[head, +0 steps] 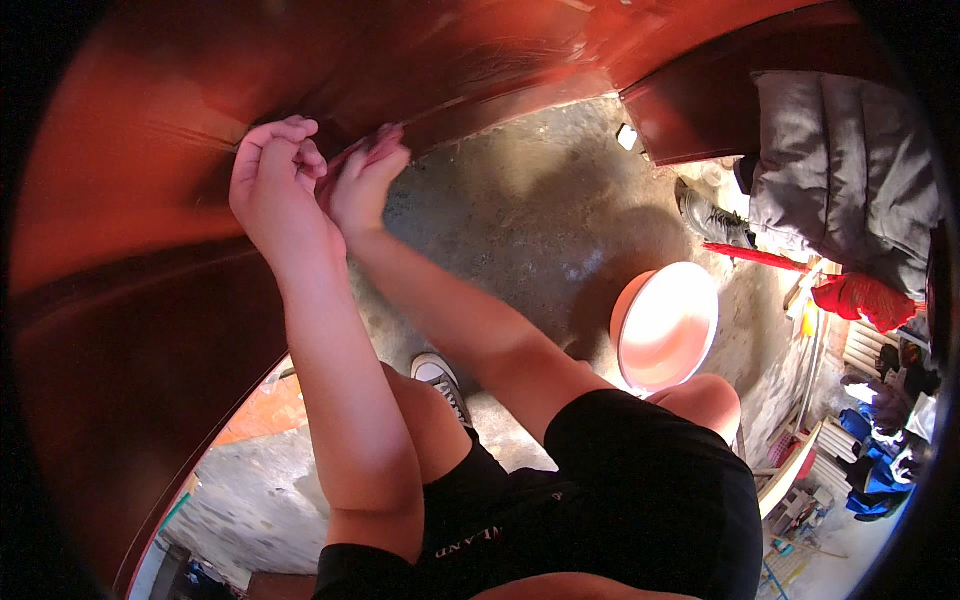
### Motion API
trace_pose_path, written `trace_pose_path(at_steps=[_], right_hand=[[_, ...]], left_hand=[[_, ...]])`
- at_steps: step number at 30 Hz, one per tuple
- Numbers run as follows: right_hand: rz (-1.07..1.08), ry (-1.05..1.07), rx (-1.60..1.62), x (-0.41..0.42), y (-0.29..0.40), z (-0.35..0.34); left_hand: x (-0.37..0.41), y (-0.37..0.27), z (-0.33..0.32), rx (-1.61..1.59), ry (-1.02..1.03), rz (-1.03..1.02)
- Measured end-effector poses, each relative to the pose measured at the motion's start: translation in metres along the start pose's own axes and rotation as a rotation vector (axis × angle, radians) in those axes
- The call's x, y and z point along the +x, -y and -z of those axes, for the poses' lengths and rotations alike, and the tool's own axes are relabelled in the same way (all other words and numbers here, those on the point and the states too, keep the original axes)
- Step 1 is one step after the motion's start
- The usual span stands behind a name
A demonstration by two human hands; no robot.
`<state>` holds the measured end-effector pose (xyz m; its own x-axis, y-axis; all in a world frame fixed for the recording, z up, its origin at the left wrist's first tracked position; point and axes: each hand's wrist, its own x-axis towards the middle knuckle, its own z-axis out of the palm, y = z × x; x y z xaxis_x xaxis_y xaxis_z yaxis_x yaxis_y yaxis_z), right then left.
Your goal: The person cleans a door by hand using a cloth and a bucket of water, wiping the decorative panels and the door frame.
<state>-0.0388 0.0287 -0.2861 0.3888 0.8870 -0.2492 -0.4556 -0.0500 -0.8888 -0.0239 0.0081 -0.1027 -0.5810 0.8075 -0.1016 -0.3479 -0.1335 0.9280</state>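
A large glossy reddish-brown panel (135,195) fills the upper left and stretches across the top. My left hand (277,169) is raised against it with curled fingers near a crease in its surface. Beside it, my right hand (367,176) is blurred and close to the panel's lower part, partly in shadow. Whether either hand pinches the panel's surface or anything small cannot be told. My two hands are near each other, the forearms reaching up from the black short sleeves.
A pink plastic basin (667,326) stands tilted at the right. Beyond it are a dark lace-up shoe (705,214), a grey padded cloth (825,180), a red cloth (862,300) and piled clothes (877,465). A small white object (626,136) lies on the concrete floor (525,217).
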Motion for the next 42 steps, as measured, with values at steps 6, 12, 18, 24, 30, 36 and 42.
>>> trace_pose_path(at_steps=[6,12,18,24,30,36,42], right_hand=[[0.060,0.097,-0.001,0.028,-0.067,0.004],[-0.626,0.320,0.441,0.021,0.076,0.110],[-0.417,0.332,0.253,0.049,0.245,0.167],[0.786,0.640,-0.465,0.030,0.363,0.062],[2.301,0.656,-0.501,0.009,0.402,-0.092],[2.090,0.960,-0.900,-0.017,0.306,-0.112],[2.245,1.253,-1.394,0.008,0.231,-0.078]], left_hand=[[0.000,0.005,-0.038,-0.074,0.090,0.032],[-0.004,-0.008,-0.007,-0.046,-0.022,-0.044],[-0.014,-0.018,-0.008,0.090,0.041,-0.020],[-0.037,-0.016,0.014,0.705,0.353,0.010],[-0.093,-0.041,0.038,1.417,0.696,0.088],[-0.144,-0.076,0.086,1.444,0.533,0.125],[-0.157,-0.101,0.123,1.385,0.460,0.026]])
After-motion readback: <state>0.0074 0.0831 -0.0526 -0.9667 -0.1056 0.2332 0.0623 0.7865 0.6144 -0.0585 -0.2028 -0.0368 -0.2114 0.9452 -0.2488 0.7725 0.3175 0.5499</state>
